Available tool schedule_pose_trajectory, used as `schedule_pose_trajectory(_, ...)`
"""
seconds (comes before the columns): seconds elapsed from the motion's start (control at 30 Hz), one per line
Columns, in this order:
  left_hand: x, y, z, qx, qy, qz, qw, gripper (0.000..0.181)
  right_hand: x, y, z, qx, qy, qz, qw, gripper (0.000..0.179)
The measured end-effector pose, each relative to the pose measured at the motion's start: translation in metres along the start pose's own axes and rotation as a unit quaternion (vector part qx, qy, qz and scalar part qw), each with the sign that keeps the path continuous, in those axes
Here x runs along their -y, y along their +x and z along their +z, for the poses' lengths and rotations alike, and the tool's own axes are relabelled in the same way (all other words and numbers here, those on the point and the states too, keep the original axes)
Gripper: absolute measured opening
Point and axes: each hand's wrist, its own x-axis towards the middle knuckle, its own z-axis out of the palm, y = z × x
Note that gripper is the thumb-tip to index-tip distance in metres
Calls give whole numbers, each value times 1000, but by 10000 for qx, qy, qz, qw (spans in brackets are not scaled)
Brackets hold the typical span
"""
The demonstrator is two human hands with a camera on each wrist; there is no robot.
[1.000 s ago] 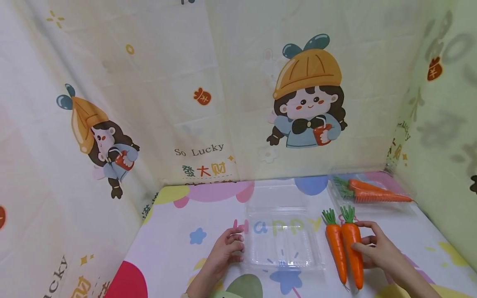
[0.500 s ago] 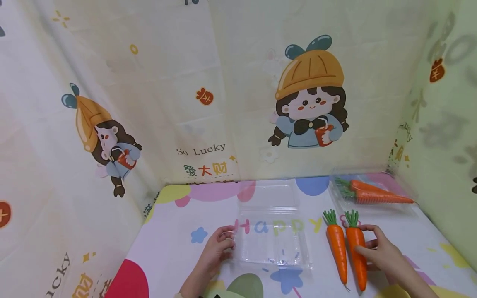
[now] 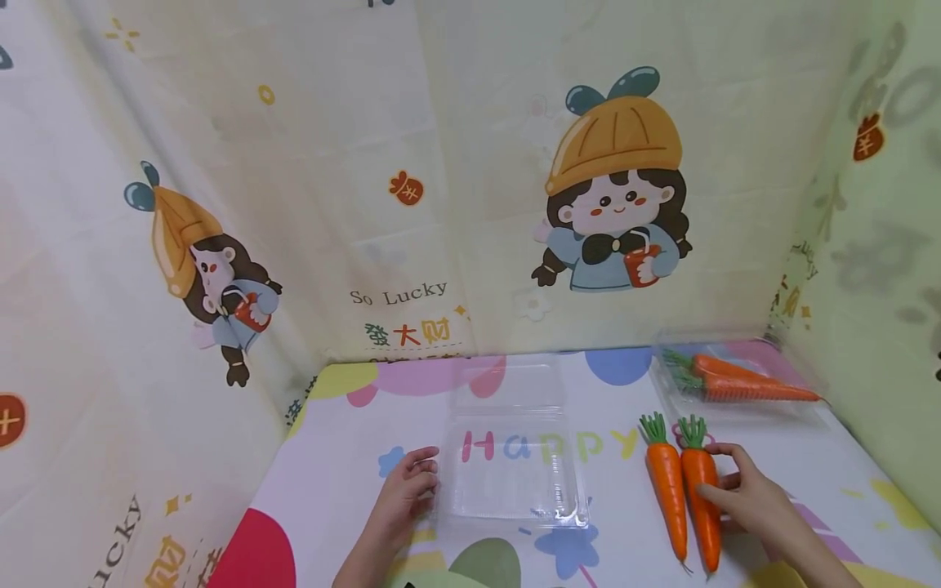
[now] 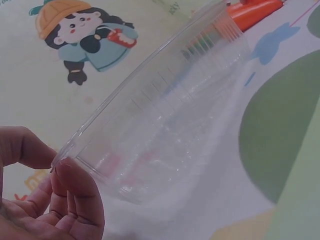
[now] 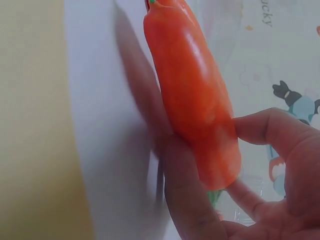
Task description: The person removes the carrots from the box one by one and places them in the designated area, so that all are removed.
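My left hand (image 3: 404, 494) pinches the left rim of a clear plastic clamshell box (image 3: 503, 482) between thumb and fingers. The lid (image 3: 507, 385) is folded back away from me, and nothing lies in the box. In the left wrist view, the box's ribbed wall (image 4: 165, 90) slants up from the fingertips. My right hand (image 3: 746, 498) grips an orange carrot (image 3: 702, 490) with green stem stubs, thumb on one side and fingers on the other. Right beside it, on its left, lies a second carrot (image 3: 667, 494). Close up in the right wrist view, the held carrot (image 5: 192, 95) casts a shadow on the tabletop.
Another clear box (image 3: 680, 400) stands at the back right with carrots (image 3: 735, 380) inside. A patterned cloth (image 3: 309, 457) covers the tabletop. Printed curtains (image 3: 478, 204) hang behind and at both sides.
The left hand has slid the empty box to the left, away from the carrots. In the right hand, the carrot shifted slightly right, then came back toward its neighbour.
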Motion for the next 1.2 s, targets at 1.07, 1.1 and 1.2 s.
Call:
schedule_pose_trajectory(1.07, -23, -8, 13, -1256, 4481, 1927, 8639, 36, -12, -2, -19, -800, -536, -485, 9942, 100)
schedule_pose_trajectory(1.1, -23, -9, 19, -1254, 4652, 2170, 8490, 34, -13, -2, -22, -1076, -624, -625, 9903, 97)
schedule_pose_trajectory(1.2, -24, -13, 36, -904, 4893, 2952, 8156, 27, -19, 2, -28, -2097, -851, -1088, 9680, 81)
